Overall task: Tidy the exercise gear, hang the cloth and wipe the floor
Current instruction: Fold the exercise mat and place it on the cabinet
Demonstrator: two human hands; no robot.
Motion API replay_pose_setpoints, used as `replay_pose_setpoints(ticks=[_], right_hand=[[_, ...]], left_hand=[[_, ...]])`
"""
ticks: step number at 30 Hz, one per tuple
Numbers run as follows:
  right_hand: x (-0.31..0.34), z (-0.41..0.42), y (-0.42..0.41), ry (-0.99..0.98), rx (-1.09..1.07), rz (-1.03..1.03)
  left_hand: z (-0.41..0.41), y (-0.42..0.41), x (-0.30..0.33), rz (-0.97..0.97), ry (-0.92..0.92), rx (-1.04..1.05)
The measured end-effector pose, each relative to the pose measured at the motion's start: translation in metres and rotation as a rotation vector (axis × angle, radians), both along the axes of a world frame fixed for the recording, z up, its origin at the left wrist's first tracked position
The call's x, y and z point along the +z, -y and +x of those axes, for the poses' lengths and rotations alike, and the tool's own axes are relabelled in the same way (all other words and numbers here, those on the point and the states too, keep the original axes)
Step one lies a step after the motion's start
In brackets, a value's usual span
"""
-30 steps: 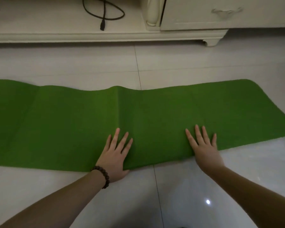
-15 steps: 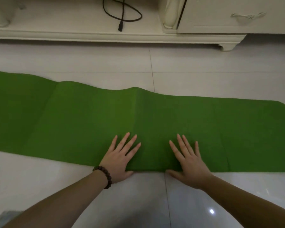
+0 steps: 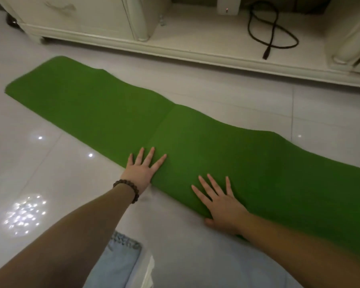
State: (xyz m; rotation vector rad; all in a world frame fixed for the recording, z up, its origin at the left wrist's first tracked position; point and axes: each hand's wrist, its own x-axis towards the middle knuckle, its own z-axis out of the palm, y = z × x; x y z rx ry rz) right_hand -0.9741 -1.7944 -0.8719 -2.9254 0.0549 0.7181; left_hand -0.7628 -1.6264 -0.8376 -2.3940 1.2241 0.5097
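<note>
A long green exercise mat point(image 3: 112, 113) lies folded lengthwise on the white tiled floor, running from upper left to lower right. My left hand point(image 3: 141, 169), a bead bracelet on its wrist, presses flat on the mat's near folded edge with fingers spread. My right hand point(image 3: 220, 202) lies flat on the mat a little to the right, fingers straight, thumb at the mat's edge on the floor. The mat's right end runs out of view.
A cream cabinet point(image 3: 81, 19) on low feet stands along the far side, with a black cable point(image 3: 272, 32) lying on its low shelf. A jeans-clad knee point(image 3: 116, 265) is at the bottom. Glossy floor tiles point(image 3: 40, 163) spread to the left.
The view has swung left, showing the mat's left end. Both hands stay flat on the mat's near edge; the right hand now sits lower and nearer to me than the left.
</note>
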Motion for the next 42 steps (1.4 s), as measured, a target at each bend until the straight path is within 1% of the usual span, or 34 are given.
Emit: replay_pose_setpoints(ticks=[2, 4, 6, 8, 13, 21, 24, 26, 27, 29, 31, 33, 36, 38, 40, 42], right_hand=[[-0.005, -0.002, -0.001, 0.064, -0.002, -0.039], [-0.005, -0.005, -0.002, 0.028, -0.011, -0.041], [-0.008, -0.010, -0.003, 0.039, 0.009, -0.037], [-0.007, -0.016, -0.009, 0.099, 0.046, -0.033], [-0.015, -0.029, -0.029, 0.155, 0.083, -0.004], [-0.012, -0.031, -0.029, 0.075, 0.072, -0.016], [-0.008, -0.028, -0.028, 0.052, 0.084, -0.016], [-0.006, -0.022, -0.029, 0.022, 0.076, -0.016], [-0.002, -0.014, -0.031, -0.005, 0.051, -0.015], [0.009, 0.011, -0.038, 0.041, -0.006, -0.007], [0.020, 0.042, -0.048, 0.132, 0.012, -0.025], [0.034, 0.070, -0.054, 0.161, 0.025, -0.017], [0.076, 0.101, -0.063, 0.171, -0.008, 0.023], [0.105, 0.109, -0.069, 0.190, -0.035, 0.070], [0.130, 0.112, -0.073, 0.228, 0.013, 0.060], [0.149, 0.119, -0.077, 0.258, 0.084, 0.033]], left_hand=[[0.001, -0.001, -0.001, -0.001, -0.009, 0.027], [-0.006, -0.005, 0.000, 0.003, 0.011, 0.029], [-0.013, -0.013, 0.003, 0.010, 0.021, 0.050], [-0.022, -0.026, 0.005, 0.024, 0.014, 0.075], [-0.046, -0.063, -0.015, 0.030, -0.024, 0.155], [-0.047, -0.067, -0.020, 0.046, -0.103, 0.211], [-0.044, -0.067, -0.009, 0.100, -0.186, 0.191], [-0.037, -0.067, 0.006, 0.094, -0.246, 0.183], [-0.035, -0.069, 0.012, 0.066, -0.246, 0.187], [-0.035, -0.079, 0.023, -0.012, -0.192, 0.225], [-0.042, -0.095, 0.032, -0.077, -0.144, 0.314], [-0.049, -0.117, 0.047, -0.107, -0.101, 0.416], [-0.055, -0.152, 0.092, -0.132, -0.057, 0.560], [-0.049, -0.171, 0.121, -0.173, -0.011, 0.600], [-0.035, -0.187, 0.140, -0.204, 0.027, 0.608], [-0.021, -0.202, 0.145, -0.214, 0.038, 0.614]])
